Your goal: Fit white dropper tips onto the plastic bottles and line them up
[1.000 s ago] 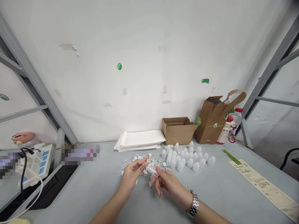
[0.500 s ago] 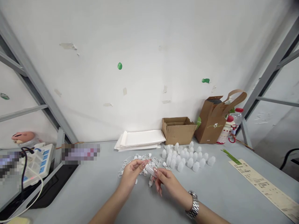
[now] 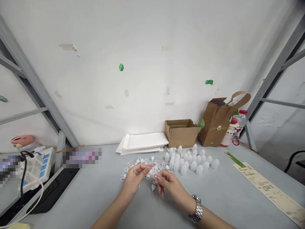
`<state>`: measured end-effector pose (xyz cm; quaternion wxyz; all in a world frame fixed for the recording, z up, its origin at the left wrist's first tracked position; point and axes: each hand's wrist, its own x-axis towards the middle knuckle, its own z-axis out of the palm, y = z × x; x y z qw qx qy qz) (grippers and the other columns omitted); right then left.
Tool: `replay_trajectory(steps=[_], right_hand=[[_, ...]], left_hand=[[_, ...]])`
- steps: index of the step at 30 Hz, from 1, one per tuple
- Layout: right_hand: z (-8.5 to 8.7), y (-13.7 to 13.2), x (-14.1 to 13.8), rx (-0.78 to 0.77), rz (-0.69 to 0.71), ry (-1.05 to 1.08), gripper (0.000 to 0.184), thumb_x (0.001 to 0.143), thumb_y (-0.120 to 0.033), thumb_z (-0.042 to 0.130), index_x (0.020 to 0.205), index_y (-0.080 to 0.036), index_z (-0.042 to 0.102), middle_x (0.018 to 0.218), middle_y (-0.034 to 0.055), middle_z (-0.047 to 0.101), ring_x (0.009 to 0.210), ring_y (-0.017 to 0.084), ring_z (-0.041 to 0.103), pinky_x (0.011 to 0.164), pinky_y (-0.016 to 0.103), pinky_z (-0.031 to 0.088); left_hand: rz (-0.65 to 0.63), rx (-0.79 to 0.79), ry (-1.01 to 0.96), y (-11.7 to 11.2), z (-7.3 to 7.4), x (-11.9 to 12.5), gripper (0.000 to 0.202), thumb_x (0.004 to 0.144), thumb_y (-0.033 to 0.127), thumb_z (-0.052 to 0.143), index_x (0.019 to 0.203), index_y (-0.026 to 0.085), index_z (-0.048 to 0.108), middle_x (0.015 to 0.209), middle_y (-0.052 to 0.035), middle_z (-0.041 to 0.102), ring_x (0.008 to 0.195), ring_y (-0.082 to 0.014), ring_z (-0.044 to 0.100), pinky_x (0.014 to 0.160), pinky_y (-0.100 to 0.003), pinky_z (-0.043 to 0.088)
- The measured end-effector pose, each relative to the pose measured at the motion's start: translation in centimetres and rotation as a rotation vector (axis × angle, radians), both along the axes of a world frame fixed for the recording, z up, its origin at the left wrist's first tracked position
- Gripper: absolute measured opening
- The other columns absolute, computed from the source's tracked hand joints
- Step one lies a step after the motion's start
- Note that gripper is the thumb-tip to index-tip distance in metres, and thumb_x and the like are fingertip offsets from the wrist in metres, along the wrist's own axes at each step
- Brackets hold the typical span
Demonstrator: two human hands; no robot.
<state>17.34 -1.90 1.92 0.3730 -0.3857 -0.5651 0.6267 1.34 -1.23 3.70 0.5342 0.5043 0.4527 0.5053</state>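
My left hand (image 3: 133, 179) and my right hand (image 3: 170, 186) meet over the grey table (image 3: 95, 197), fingertips pinched together. Between them is a small translucent white bottle (image 3: 152, 173); the right fingers grip it and the left fingertips pinch a small white piece at its end. A silver watch (image 3: 197, 210) is on my right wrist. Behind the hands lies a heap of small white caps with loops (image 3: 140, 163). To the right stands a cluster of several small white bottles (image 3: 190, 159).
At the back are a stack of white padded envelopes (image 3: 143, 143), an open cardboard box (image 3: 181, 133), a brown paper bag (image 3: 218, 122) and a drink bottle (image 3: 241, 121). A printed paper strip (image 3: 269, 190) lies right. A power strip (image 3: 35, 168) with cables sits left.
My right hand has drawn the small bottle slightly left, closer into the left fingertips. The hands are now pressed nearer together; nothing else has moved.
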Motion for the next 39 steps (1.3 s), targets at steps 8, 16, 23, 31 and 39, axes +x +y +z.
replay_trajectory(steps=[8, 16, 23, 31, 39], right_hand=[[-0.4, 0.4, 0.1, -0.071, 0.014, 0.107, 0.048, 0.072, -0.065, 0.050, 0.069, -0.017, 0.052, 0.046, -0.0051, 0.049, 0.038, 0.009, 0.044, 0.043, 0.023, 0.035], [-0.2, 0.6, 0.4, 0.094, -0.119, -0.018, 0.042, 0.076, -0.059, 0.052, 0.072, -0.017, 0.050, 0.052, -0.0043, 0.049, 0.046, 0.011, 0.046, 0.049, 0.025, 0.037], [-0.4, -0.2, 0.8, 0.443, -0.234, -0.379, 0.021, 0.085, -0.037, 0.048, 0.084, -0.018, 0.054, 0.071, 0.0023, 0.056, 0.066, 0.017, 0.052, 0.063, 0.029, 0.041], [-0.3, -0.7, 1.0, 0.652, -0.183, -0.551, 0.013, 0.084, -0.023, 0.049, 0.094, -0.017, 0.056, 0.083, 0.0062, 0.059, 0.076, 0.020, 0.053, 0.072, 0.032, 0.041], [0.9, -0.2, 0.9, 0.286, -0.067, -0.157, 0.021, 0.082, -0.037, 0.055, 0.077, -0.017, 0.052, 0.066, -0.0009, 0.055, 0.062, 0.014, 0.051, 0.062, 0.026, 0.040]], left_hand=[[-0.017, 0.031, 0.012, 0.3, -0.3, -0.2, 0.028, 0.063, 0.037, 0.070, 0.084, 0.019, 0.068, 0.093, -0.0088, 0.071, 0.092, -0.0252, 0.062, 0.079, -0.033, 0.046], [-0.069, 0.017, 0.204, 0.6, -0.6, -0.5, 0.016, 0.064, 0.034, 0.068, 0.060, 0.018, 0.068, 0.063, -0.0040, 0.068, 0.067, -0.0208, 0.061, 0.067, -0.029, 0.046], [-0.168, -0.036, 0.068, -0.3, 0.9, -0.3, 0.023, 0.065, 0.037, 0.069, 0.054, 0.017, 0.063, 0.053, -0.0002, 0.061, 0.054, -0.0147, 0.055, 0.060, -0.025, 0.043], [0.021, -0.166, -0.278, 0.2, 0.4, -1.2, 0.027, 0.060, 0.033, 0.074, 0.050, 0.014, 0.058, 0.048, 0.0036, 0.051, 0.050, -0.0070, 0.043, 0.053, -0.018, 0.036], [0.059, -0.285, -0.362, 1.0, -0.2, -1.5, 0.022, 0.058, 0.033, 0.074, 0.056, 0.014, 0.063, 0.045, 0.0048, 0.052, 0.043, -0.0050, 0.041, 0.047, -0.017, 0.034]])
